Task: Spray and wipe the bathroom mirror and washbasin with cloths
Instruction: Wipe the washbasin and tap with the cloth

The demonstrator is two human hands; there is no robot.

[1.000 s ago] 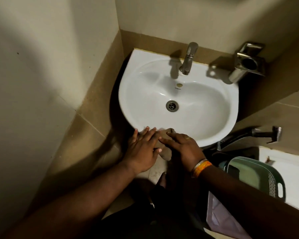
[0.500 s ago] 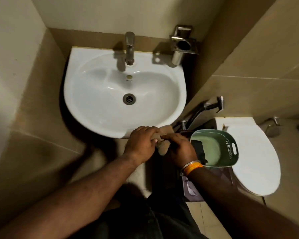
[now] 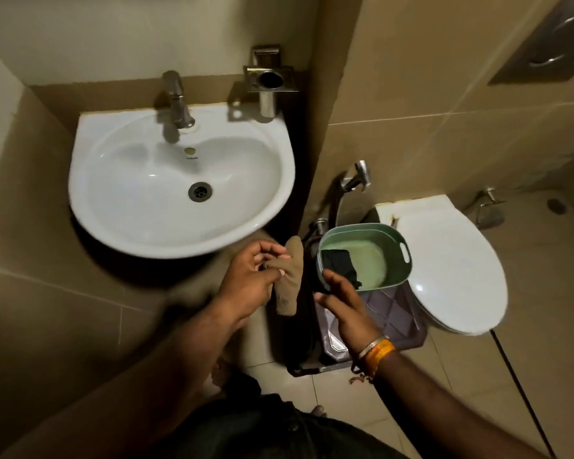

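The washbasin (image 3: pixel 179 180) hangs white and bare against the tiled wall, its tap (image 3: pixel 177 101) at the back rim and nothing resting in the bowl. Just below the basin's front right edge, the left hand (image 3: pixel 249 279) pinches a tan cloth (image 3: pixel 289 276) between thumb and fingers, letting it dangle clear of the rim, probably done with a wipe. Right of the basin, the right hand (image 3: pixel 342 303) is spread open, fingers apart, reaching at the near rim of a green tub (image 3: pixel 401 266) that holds a dark cloth (image 3: pixel 340 263), likely to swap cloths. The tub perches on a dark bin (image 3: pixel 395 319), squeezed between the basin and the toilet (image 3: pixel 451 260), so elbow room is tight. No mirror shows.
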